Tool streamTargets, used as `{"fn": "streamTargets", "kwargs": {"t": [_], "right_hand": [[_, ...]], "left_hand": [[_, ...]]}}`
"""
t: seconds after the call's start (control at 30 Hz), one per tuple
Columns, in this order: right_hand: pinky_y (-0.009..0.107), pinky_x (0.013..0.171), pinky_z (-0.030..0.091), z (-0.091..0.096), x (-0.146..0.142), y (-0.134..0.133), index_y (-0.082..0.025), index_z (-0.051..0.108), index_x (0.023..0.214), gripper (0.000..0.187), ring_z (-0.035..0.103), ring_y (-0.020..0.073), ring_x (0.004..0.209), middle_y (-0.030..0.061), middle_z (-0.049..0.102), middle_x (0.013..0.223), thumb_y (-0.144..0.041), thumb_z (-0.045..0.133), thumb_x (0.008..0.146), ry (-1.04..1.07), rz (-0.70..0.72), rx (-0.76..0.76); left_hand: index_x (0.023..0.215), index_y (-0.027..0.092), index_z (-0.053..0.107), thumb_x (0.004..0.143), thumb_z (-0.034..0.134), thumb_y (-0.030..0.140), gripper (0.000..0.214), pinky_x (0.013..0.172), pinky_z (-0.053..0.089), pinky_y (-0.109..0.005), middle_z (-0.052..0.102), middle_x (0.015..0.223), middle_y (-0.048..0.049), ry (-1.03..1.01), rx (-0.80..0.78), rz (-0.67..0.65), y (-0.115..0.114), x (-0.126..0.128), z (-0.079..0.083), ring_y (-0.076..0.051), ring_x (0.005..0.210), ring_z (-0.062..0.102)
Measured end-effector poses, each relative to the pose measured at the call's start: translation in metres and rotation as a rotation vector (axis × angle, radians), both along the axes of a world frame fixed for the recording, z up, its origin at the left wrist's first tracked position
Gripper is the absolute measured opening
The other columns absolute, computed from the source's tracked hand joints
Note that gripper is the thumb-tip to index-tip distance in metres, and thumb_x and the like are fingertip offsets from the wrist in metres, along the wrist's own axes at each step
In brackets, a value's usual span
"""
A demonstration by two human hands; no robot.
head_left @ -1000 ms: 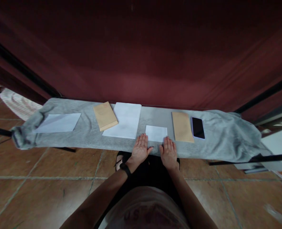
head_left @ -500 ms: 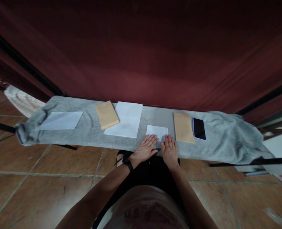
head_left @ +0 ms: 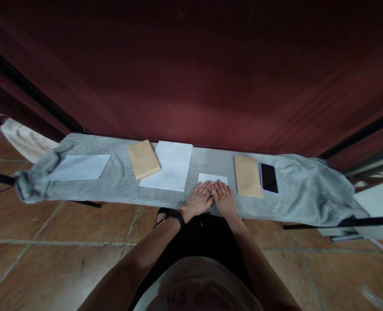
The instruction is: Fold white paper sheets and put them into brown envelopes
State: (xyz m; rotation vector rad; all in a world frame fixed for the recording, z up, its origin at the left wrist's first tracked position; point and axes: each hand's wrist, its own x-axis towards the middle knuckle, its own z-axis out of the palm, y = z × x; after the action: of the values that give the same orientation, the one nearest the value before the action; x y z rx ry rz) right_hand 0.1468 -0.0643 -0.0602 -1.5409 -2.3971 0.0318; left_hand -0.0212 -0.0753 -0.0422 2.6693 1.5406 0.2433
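A small white sheet of paper, probably folded, lies on the grey cloth in front of me. Both hands rest flat on its near part and hide much of it. My left hand has its fingers stretched out over the paper's left side. On the right side, my right hand lies palm down with fingers extended, its tips close beside the left hand's. Just right of them is a brown envelope. To the left lies a stack of larger white paper, with a bundle of brown envelopes overlapping its left edge.
The grey cloth covers a long narrow bench. A phone lies right of the single envelope. Another white sheet lies at the far left. A dark red curtain hangs behind the bench, and dark metal bars stand at both ends.
My right hand has slid left along the paper, so both hands now lie close together. They cover more of the small sheet. The whole view has shifted slightly.
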Motion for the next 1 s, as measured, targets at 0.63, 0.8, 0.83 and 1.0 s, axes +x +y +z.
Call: {"fn": "streamTargets", "kwargs": {"t": [0.63, 0.8, 0.83, 1.0], "right_hand": [[0.049, 0.116, 0.028, -0.013, -0.005, 0.001, -0.006, 0.04, 0.15, 0.057, 0.042, 0.0307, 0.14, 0.019, 0.043, 0.154, -0.039, 0.03, 0.105, 0.044, -0.196, 0.115], [0.05, 0.115, 0.03, -0.014, -0.002, -0.001, -0.006, 0.038, 0.151, 0.057, 0.042, 0.0302, 0.141, 0.0211, 0.044, 0.153, -0.039, 0.032, 0.105, 0.063, -0.219, 0.127], [0.05, 0.115, 0.03, -0.015, -0.002, -0.002, -0.006, 0.038, 0.151, 0.057, 0.043, 0.0303, 0.14, 0.0214, 0.044, 0.152, -0.039, 0.032, 0.105, 0.069, -0.223, 0.136], [0.051, 0.115, 0.031, -0.017, 0.002, -0.004, -0.004, 0.039, 0.151, 0.057, 0.044, 0.0305, 0.14, 0.0231, 0.045, 0.151, -0.039, 0.032, 0.105, 0.08, -0.246, 0.164]], "left_hand": [[0.152, 0.005, 0.034, 0.1, 0.027, 0.033, 0.06, 0.124, 0.018, -0.047, 0.032, 0.16, -0.0154, -0.045, 0.014, 0.259, 0.015, -0.012, -0.012, -0.024, 0.151, 0.024], [0.154, 0.007, 0.031, 0.099, 0.027, 0.032, 0.06, 0.125, 0.017, -0.047, 0.033, 0.16, -0.0147, -0.053, 0.041, 0.272, 0.014, -0.014, -0.015, -0.024, 0.151, 0.023], [0.154, 0.007, 0.031, 0.099, 0.027, 0.032, 0.06, 0.125, 0.017, -0.047, 0.034, 0.16, -0.0147, -0.055, 0.046, 0.277, 0.014, -0.014, -0.015, -0.024, 0.151, 0.023], [0.154, 0.006, 0.031, 0.1, 0.027, 0.031, 0.059, 0.124, 0.018, -0.047, 0.035, 0.159, -0.0152, -0.046, 0.031, 0.313, 0.014, -0.014, -0.015, -0.024, 0.151, 0.023]]}}
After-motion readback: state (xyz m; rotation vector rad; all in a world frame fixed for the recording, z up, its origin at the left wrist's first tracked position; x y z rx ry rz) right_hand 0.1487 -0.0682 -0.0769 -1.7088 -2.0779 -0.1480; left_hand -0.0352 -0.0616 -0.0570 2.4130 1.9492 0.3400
